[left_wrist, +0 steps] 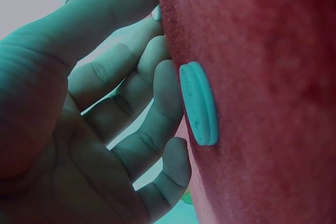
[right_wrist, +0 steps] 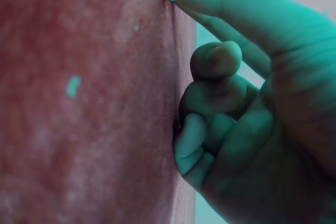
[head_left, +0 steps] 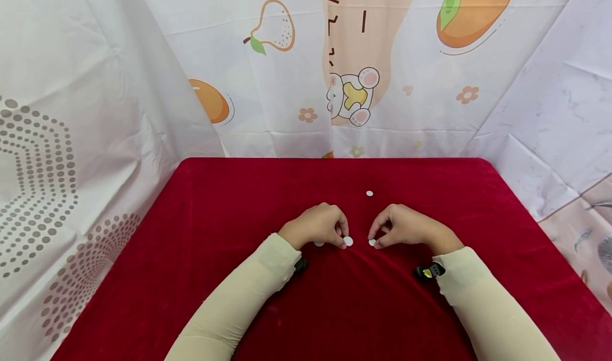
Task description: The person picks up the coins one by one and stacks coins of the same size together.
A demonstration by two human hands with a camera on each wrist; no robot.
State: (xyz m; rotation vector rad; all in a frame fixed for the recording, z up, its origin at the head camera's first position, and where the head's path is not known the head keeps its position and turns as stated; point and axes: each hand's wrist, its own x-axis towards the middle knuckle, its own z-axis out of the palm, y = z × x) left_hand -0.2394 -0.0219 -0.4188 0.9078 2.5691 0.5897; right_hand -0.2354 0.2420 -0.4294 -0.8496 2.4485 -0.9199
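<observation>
My left hand (head_left: 321, 224) is low over the red cloth, its thumb and index fingertips at the edge of a small white disc (head_left: 348, 241), pinching it. Facing it, my right hand (head_left: 406, 225) pinches another white disc (head_left: 372, 242) between thumb and index finger, its other fingers curled in. Partly hidden under the left hand is a further white disc (head_left: 319, 243); the left wrist view shows it as two thin layers (left_wrist: 198, 103) lying together near the fingertips. A lone white disc (head_left: 370, 193) lies farther back, beyond both hands.
A red velvety cloth (head_left: 239, 191) covers the table. Printed white curtains (head_left: 277, 95) hang behind and at both sides. Black straps (head_left: 428, 271) show at the wrists, below light sleeves (head_left: 244, 292). Tiny pale specks (right_wrist: 73, 86) lie on the cloth in the right wrist view.
</observation>
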